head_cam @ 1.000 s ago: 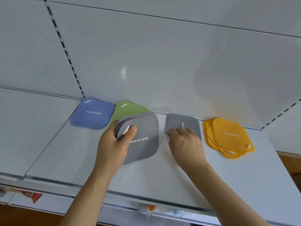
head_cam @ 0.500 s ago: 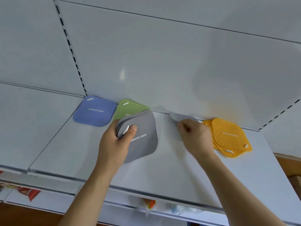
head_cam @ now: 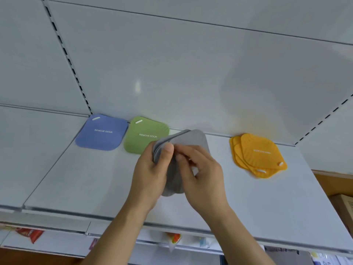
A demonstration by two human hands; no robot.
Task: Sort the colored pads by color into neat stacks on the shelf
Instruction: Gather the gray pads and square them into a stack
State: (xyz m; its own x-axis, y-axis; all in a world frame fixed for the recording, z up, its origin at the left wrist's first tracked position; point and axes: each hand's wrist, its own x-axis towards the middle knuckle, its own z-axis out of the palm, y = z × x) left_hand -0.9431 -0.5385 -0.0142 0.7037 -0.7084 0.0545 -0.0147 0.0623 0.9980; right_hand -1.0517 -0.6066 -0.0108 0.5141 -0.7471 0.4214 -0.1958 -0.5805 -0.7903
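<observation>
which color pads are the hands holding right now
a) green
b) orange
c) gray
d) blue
c: both the left hand and the right hand grip the gray pads, lifted in front of the shelf, while the blue pad, green pad and orange pads lie flat on it untouched.

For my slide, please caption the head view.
Both hands gather gray pads beside blue, green and orange stacks.
</observation>
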